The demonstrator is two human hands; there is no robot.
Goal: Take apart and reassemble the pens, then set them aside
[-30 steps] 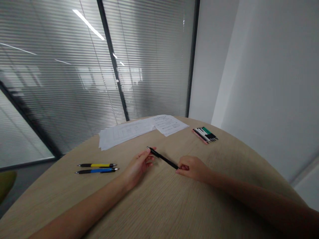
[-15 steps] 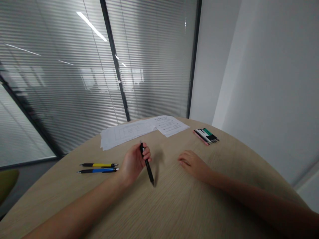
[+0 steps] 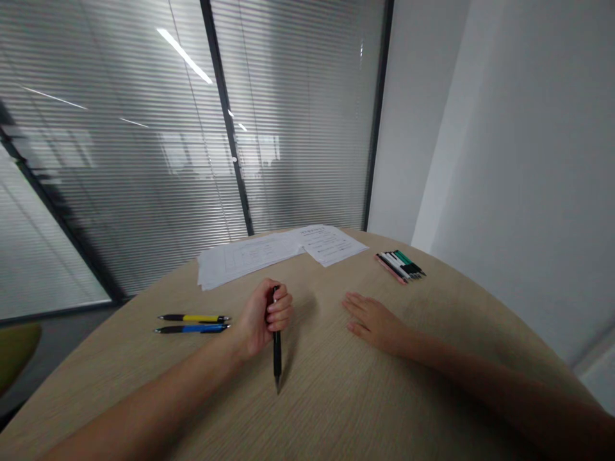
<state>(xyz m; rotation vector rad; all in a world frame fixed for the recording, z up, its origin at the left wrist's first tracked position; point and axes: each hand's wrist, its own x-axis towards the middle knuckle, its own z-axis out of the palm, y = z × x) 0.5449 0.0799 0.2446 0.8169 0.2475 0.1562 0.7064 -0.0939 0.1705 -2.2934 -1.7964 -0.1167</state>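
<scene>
My left hand (image 3: 264, 317) is wrapped in a fist around a black pen (image 3: 277, 360), whose tip points down toward me close to the wooden table (image 3: 331, 397). Whether the tip touches the tabletop I cannot tell. To the right, my right hand (image 3: 372, 321) lies on the table with its fingers stretched out and nothing in them. Left of my left wrist, a yellow-and-black pen (image 3: 195, 317) and a blue-and-black pen (image 3: 192, 329) lie side by side.
Printed paper sheets (image 3: 250, 257) overlap near the table's far edge. At the right lies a row of several pens and pencils (image 3: 401, 266), white, black, green and pink. Beyond the table stand a glass partition with blinds (image 3: 307, 128) and a white wall (image 3: 523, 192).
My left fingers have closed fully round the pen, which has turned from slanting to nearly straight toward me. My right hand's fingers have flattened and spread. The view has shifted slightly.
</scene>
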